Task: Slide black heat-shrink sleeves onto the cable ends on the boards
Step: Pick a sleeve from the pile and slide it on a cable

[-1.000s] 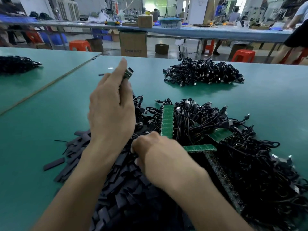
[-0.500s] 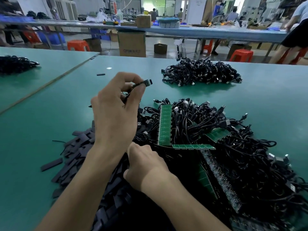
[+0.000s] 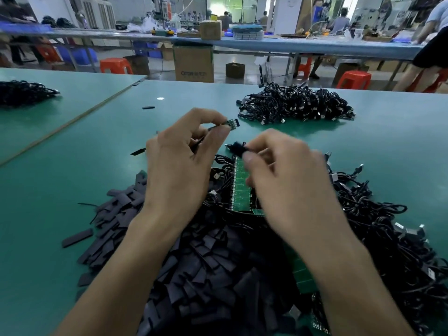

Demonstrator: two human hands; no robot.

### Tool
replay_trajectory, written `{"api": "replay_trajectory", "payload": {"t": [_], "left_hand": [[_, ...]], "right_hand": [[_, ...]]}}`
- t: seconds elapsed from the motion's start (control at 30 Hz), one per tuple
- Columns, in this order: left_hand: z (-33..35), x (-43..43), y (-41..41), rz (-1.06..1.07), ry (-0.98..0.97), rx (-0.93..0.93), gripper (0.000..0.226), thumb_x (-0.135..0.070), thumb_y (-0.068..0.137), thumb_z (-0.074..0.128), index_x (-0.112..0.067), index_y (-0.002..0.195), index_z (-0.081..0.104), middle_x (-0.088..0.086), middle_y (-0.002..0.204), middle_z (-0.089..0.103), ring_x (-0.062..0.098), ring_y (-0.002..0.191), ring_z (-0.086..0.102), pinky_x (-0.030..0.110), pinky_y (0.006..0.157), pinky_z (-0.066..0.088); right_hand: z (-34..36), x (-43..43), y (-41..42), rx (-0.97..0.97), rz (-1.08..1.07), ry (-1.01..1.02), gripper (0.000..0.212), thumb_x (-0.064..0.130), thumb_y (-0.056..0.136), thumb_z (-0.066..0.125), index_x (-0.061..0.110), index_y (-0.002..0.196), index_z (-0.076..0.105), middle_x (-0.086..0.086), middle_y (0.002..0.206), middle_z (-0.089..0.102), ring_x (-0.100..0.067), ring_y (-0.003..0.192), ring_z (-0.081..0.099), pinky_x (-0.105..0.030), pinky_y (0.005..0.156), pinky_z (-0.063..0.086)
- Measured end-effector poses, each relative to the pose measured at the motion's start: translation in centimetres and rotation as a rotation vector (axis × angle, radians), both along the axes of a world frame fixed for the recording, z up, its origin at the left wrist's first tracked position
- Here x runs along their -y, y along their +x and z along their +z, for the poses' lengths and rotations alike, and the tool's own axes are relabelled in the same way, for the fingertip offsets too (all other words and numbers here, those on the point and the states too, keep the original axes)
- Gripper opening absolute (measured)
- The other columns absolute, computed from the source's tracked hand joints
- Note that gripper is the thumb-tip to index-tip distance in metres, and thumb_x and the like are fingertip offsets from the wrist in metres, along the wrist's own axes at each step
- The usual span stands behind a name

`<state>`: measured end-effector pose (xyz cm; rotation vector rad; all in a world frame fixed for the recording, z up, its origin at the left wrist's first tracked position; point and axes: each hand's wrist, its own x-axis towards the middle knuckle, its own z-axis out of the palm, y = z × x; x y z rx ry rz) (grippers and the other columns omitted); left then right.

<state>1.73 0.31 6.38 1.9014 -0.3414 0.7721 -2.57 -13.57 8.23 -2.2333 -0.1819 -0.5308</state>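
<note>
Pinch grips: left hand [image 3: 179, 166] holds board [image 3: 231, 123], right hand [image 3: 281, 173] holds sleeve [image 3: 237, 148].

left hand [image 3: 179, 170] pinches board [image 3: 231, 123], right hand [image 3: 283, 173] sleeve [image 3: 237, 149]

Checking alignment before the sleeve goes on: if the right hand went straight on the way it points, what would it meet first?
Its sleeve would probably meet the fingertips of the left hand, just under the small board they pinch. Blur leaves depth unclear.

We look across a green worktable [image 3: 388, 141]. Beyond it we see a grey floor [image 3: 249, 77], orange stools [image 3: 116, 65], a cardboard box [image 3: 194, 63] by a long blue-topped bench [image 3: 315, 46], and a bright opening [image 3: 224, 3] far back.
</note>
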Motion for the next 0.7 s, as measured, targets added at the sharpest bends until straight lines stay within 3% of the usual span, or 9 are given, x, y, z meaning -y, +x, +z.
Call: {"api": "replay_trajectory", "payload": {"t": [0.07, 0.17, 0.27, 0.33, 0.4, 0.57, 0.7], "left_hand": [[-0.2, 0.2, 0.0, -0.035, 0.023, -0.045, 0.007, -0.036, 0.094, 0.067, -0.042, 0.094, 0.069, -0.016, 0.070, 0.065, 0.003, 0.057, 0.055, 0.012, 0.052, 0.040], [-0.5, 0.3, 0.3, -0.036, 0.072, -0.120, 0.014, -0.028, 0.095, 0.067, -0.037, 0.105, 0.072, -0.025, 0.077, 0.065, -0.006, 0.072, 0.062, 0.006, 0.064, 0.043], [-0.5, 0.1, 0.5, -0.089, 0.095, -0.169, 0.024, -0.021, 0.098, 0.063, -0.030, 0.119, 0.071, -0.026, 0.090, 0.067, -0.008, 0.081, 0.063, 0.005, 0.071, 0.045], [-0.4, 0.1, 0.4, -0.132, 0.081, -0.173, 0.026, -0.020, 0.097, 0.064, -0.029, 0.121, 0.071, -0.022, 0.092, 0.070, -0.002, 0.082, 0.066, 0.008, 0.072, 0.049], [-0.2, 0.2, 0.2, -0.179, 0.052, -0.169, 0.026, -0.022, 0.096, 0.066, -0.030, 0.120, 0.070, -0.019, 0.090, 0.073, 0.004, 0.083, 0.069, 0.014, 0.073, 0.053], [0.2, 0.4, -0.3, -0.267, 0.060, -0.181, 0.018, -0.026, 0.096, 0.066, -0.042, 0.104, 0.062, -0.019, 0.083, 0.074, 0.015, 0.065, 0.064, 0.032, 0.062, 0.053], [0.2, 0.6, -0.4, -0.262, 0.043, -0.164, 0.019, -0.023, 0.095, 0.067, -0.042, 0.096, 0.066, -0.016, 0.081, 0.074, 0.004, 0.057, 0.054, 0.012, 0.051, 0.038]], "right_hand": [[0.1, 1.6, 0.5, 0.046, -0.040, 0.082, 0.015, 0.025, 0.098, 0.061, 0.040, 0.097, 0.060, 0.014, 0.082, 0.068, -0.005, 0.078, 0.067, -0.029, 0.077, 0.059], [-0.3, 3.4, 1.1, 0.083, -0.078, 0.150, 0.017, 0.027, 0.097, 0.063, 0.042, 0.104, 0.060, 0.013, 0.084, 0.068, -0.013, 0.086, 0.067, -0.040, 0.082, 0.057], [-0.4, 4.5, 1.2, 0.151, -0.068, 0.176, 0.019, 0.026, 0.095, 0.067, 0.043, 0.100, 0.065, 0.019, 0.083, 0.069, -0.002, 0.078, 0.064, -0.022, 0.072, 0.052], [-0.5, 4.8, 1.1, 0.174, -0.034, 0.178, 0.021, 0.025, 0.093, 0.069, 0.044, 0.102, 0.067, 0.028, 0.089, 0.068, 0.001, 0.080, 0.065, -0.016, 0.072, 0.050], [-0.6, 4.9, 1.1, 0.204, -0.007, 0.167, 0.024, 0.025, 0.093, 0.069, 0.045, 0.107, 0.067, 0.030, 0.089, 0.068, -0.002, 0.082, 0.065, -0.021, 0.076, 0.051], [-0.7, 4.9, 1.1, 0.261, 0.053, 0.163, 0.031, 0.020, 0.092, 0.071, 0.047, 0.107, 0.066, 0.030, 0.091, 0.068, -0.002, 0.086, 0.067, -0.024, 0.078, 0.054], [-1.0, 5.0, 1.3, 0.246, 0.051, 0.192, 0.029, 0.025, 0.087, 0.077, 0.047, 0.103, 0.067, 0.025, 0.090, 0.071, -0.006, 0.084, 0.070, -0.032, 0.077, 0.060]]}}
